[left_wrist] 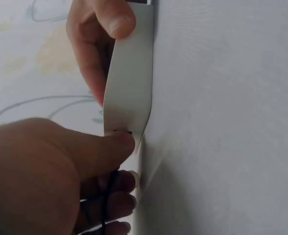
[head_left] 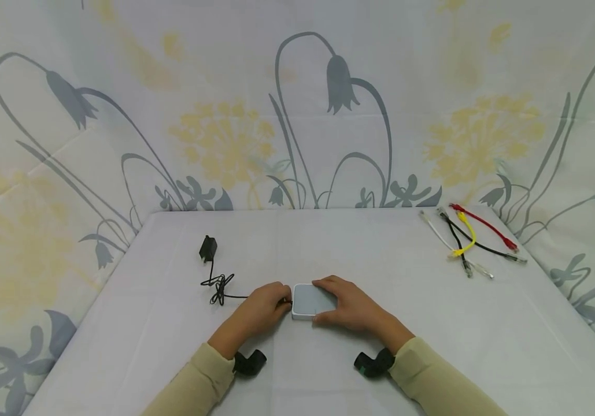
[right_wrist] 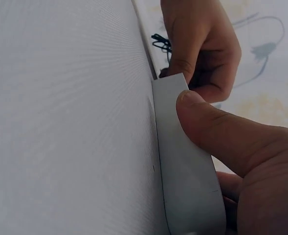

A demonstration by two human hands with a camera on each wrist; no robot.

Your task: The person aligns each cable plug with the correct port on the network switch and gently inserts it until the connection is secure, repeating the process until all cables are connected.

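Observation:
A small white box with a grey top [head_left: 311, 300], perhaps a network device, lies flat at the middle of the table. My right hand [head_left: 351, 306] grips it from the right, thumb on the near side and fingers on the far side. At the box's left side my left hand [head_left: 265, 303] pinches the end of a thin black cable [head_left: 236, 297]. The left thumb [left_wrist: 119, 147] hides the plug, and a dark slot edge shows just above it. From there the cable runs left through a loose bundle to a black power adapter [head_left: 207, 248].
At the back right of the white table [head_left: 172, 346] lie several short network cables: a red cable [head_left: 484, 224], a yellow cable [head_left: 469, 237], black ones and a white one. A flower-patterned cloth [head_left: 255, 104] hangs behind the table and along both sides.

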